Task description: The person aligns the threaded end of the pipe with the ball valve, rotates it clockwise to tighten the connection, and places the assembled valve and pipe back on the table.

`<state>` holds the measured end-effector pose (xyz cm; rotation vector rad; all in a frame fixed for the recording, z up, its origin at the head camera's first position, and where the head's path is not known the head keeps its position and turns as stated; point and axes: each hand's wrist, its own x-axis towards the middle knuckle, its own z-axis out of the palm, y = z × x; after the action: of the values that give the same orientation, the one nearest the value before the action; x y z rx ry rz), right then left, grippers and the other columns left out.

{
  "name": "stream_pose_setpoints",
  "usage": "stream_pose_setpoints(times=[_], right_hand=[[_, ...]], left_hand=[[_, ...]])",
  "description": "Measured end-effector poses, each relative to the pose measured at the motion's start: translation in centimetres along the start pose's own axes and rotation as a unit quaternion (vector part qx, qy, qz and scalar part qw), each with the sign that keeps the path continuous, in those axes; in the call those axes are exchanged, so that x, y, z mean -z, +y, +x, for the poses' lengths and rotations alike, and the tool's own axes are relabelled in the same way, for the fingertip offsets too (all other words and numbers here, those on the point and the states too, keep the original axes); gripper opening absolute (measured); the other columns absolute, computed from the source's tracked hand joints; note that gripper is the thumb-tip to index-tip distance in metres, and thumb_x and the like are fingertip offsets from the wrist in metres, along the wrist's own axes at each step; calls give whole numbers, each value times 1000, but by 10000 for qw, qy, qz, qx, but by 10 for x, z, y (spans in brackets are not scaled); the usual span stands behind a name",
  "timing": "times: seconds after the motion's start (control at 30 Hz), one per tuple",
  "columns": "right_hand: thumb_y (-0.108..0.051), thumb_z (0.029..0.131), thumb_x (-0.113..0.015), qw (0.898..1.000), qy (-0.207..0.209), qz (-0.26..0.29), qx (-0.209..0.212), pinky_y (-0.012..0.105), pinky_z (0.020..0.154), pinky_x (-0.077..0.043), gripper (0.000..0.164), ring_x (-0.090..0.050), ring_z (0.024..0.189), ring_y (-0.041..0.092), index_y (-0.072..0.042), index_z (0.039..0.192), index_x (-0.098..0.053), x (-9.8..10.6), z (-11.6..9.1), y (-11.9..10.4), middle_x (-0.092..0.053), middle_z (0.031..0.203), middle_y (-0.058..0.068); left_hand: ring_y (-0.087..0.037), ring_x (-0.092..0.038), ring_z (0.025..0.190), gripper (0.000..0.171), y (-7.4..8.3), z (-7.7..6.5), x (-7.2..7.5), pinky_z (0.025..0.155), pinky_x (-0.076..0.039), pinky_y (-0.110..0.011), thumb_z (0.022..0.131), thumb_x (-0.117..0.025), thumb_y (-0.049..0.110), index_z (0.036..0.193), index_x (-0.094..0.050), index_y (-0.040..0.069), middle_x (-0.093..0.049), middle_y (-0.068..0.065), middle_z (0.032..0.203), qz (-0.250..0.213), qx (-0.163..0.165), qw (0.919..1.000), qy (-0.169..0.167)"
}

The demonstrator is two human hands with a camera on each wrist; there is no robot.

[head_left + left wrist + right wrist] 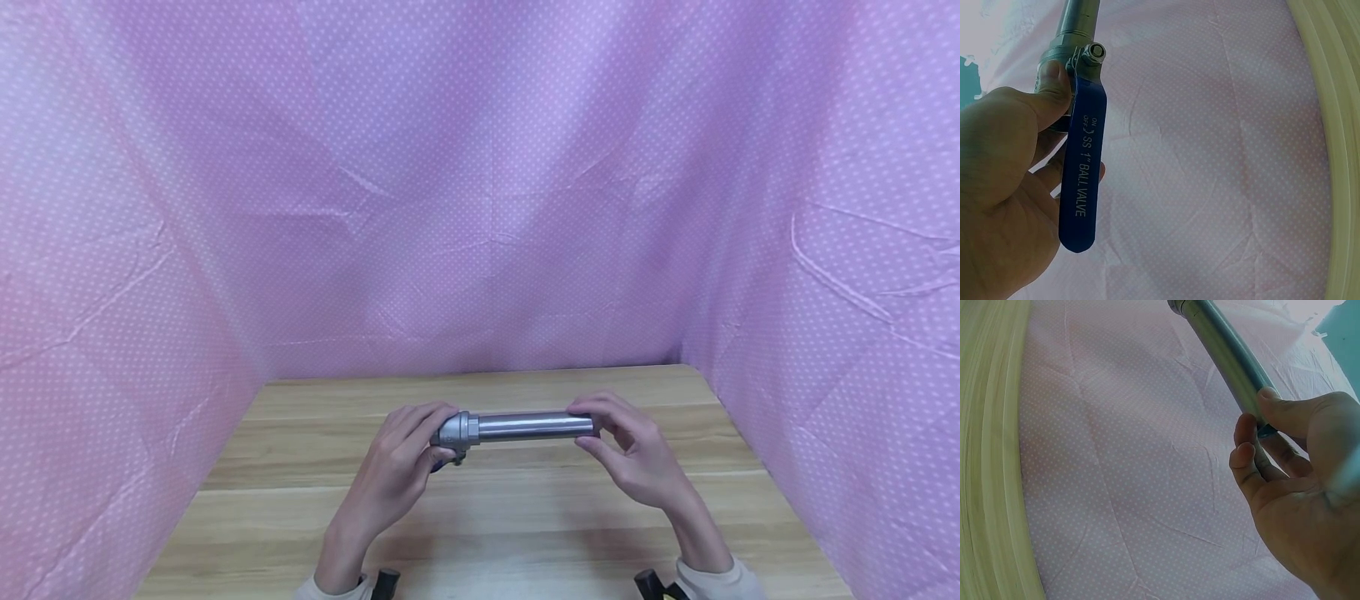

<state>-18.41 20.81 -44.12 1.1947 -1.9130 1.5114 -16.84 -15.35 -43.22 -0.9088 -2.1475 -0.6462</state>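
A ball valve (454, 430) with a steel pipe (536, 426) joined to its right side is held level between both hands in the head view. My left hand (395, 458) grips the valve body, thumb on the near side and fingers over the top. In the left wrist view the valve's blue lever handle (1083, 169), lettered "SS 1" BALL VALVE", points back along the palm. My right hand (633, 450) pinches the pipe's free end between thumb and fingers. From the right wrist, the pipe (1229, 356) slants up and away from the fingertips.
A wooden table (510, 517) lies beneath the hands. Pink dotted cloth (480, 208) hangs behind it and along both sides. Dark camera mounts (386, 583) show near the wrists at the bottom edge.
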Motion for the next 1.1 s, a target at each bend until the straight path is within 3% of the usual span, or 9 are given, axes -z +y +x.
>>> stream_pose_setpoints(times=[0.33, 0.6, 0.83, 0.93, 1.1], right_hand=[[31, 88, -71, 9999, 63, -132, -35, 22, 75, -58, 54, -65, 95, 9, 8, 136, -70, 0, -1, 0, -72, 122, 18], [26, 93, -70, 9971, 36, -472, -594, 17, 80, -63, 48, -71, 101, 1, 3, 135, -72, 1, -4, -2, -76, 123, 18], [24, 95, -68, 9961, 41, -582, -665, 21, 66, -62, 45, -71, 84, 5, 2, 134, -72, 1, -5, -1, -76, 105, 10], [26, 94, -69, 9970, 79, -404, -658, 21, 65, -61, 47, -70, 84, 5, 2, 135, -71, 1, -4, -1, -74, 110, 9], [32, 87, -72, 9996, 69, 58, -263, 20, 72, -60, 56, -68, 94, 7, 10, 138, -67, 0, -2, 0, -70, 127, 18]], left_hand=[[-25, -76, 118, 63, 1, 1, 0, 100, -64, -46, 83, -95, 3, 142, -73, 5, -80, -9, 136, -10, 25, 10000, -20], [-24, -76, 118, 63, 1, 1, 0, 100, -64, -46, 83, -95, 3, 142, -73, 6, -80, -9, 135, -6, 45, 10000, -51], [-24, -76, 118, 63, 1, 1, 0, 100, -64, -46, 84, -95, 4, 142, -73, 6, -80, -9, 135, -27, 34, 10000, -40], [-24, -76, 118, 63, 2, 1, 1, 100, -64, -46, 84, -95, 4, 142, -73, 6, -80, -9, 135, -27, 34, 10000, -41], [-24, -76, 118, 62, 2, 1, 1, 100, -64, -46, 84, -95, 3, 142, -73, 5, -79, -9, 135, -27, 52, 10000, -55]])
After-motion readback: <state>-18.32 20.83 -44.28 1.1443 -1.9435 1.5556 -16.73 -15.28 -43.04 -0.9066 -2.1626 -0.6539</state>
